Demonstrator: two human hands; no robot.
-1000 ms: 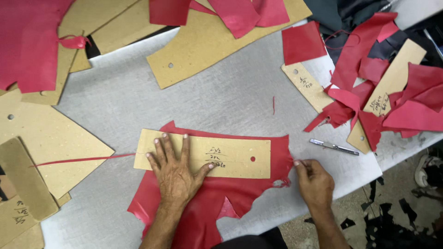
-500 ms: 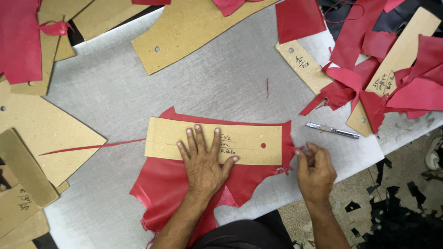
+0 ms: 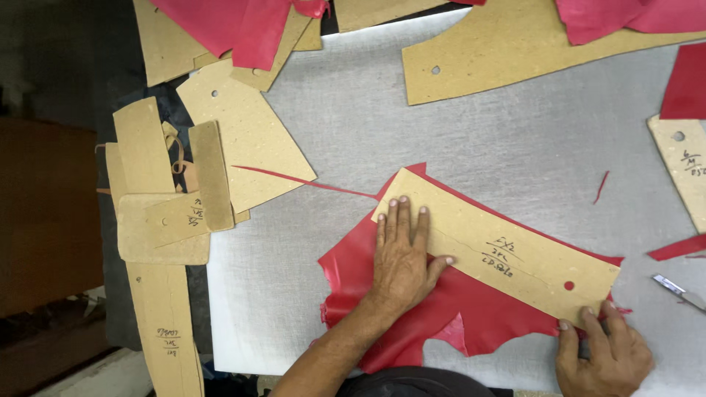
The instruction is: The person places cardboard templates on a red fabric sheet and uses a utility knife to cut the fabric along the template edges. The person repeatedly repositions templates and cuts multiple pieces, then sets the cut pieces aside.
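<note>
The cardboard pattern (image 3: 507,254) is pinned flat on the red leather piece (image 3: 412,309) by the left hand (image 3: 401,257), fingers spread, seemingly to stop it shifting. At its near corner the right hand (image 3: 603,356) is curled closed; whatever is pinched cannot be told. Farther off, spare cardboard templates (image 3: 243,140) are left aside on the grey table (image 3: 485,140).

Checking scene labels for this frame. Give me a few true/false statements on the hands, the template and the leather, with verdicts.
1. The left hand lies flat, fingers spread, on the long cardboard template. True.
2. The template lies on a blue sheet. False: it lies on a piece of red leather.
3. The right hand is at the template's end near the punched hole. True.
4. The left hand grips the silver tool. False: the tool lies on the grey table, apart from both hands.
5. The template has no hole. False: there is one near its right end.
</note>
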